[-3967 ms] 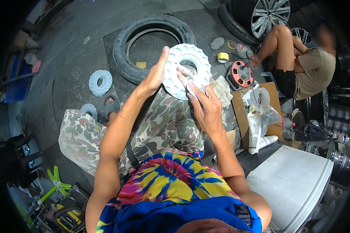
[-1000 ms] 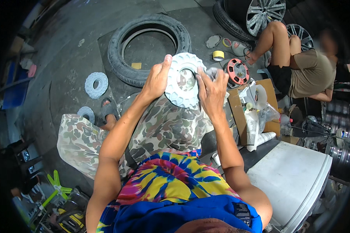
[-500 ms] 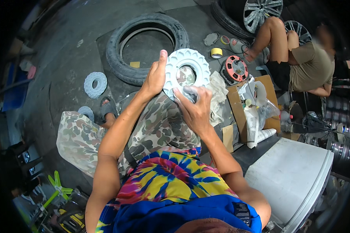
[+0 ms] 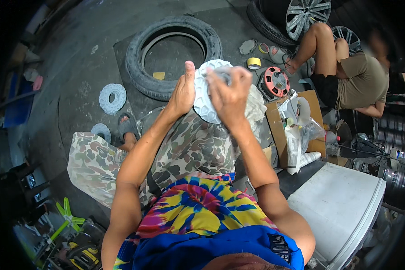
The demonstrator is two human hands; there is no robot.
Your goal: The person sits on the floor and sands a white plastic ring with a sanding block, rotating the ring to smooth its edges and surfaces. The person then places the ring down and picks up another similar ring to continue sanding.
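A pale grey-blue ring-shaped disc with rounded recesses around its face is held up above my lap. My left hand grips the disc's left edge, thumb pointing up along the rim. Across the disc's upper right lies my right hand, its fingers bent and partly smeared by motion. Something greyish shows under these fingers, too blurred to name; the hand covers the disc's central hole. Two similar ring discs rest on the floor to the left, one farther out and one near my sandalled foot.
Beyond my hands lies a large tyre. Rightward are a yellow tape roll, a red cable reel, a cardboard box of wrappings and a white panel. Another person sits at the far right, near wheel rims.
My right hand has swept upward across the disc, from its lower edge to its upper right. The disc has turned and looks narrower, its hole now covered. My left hand keeps its grip.
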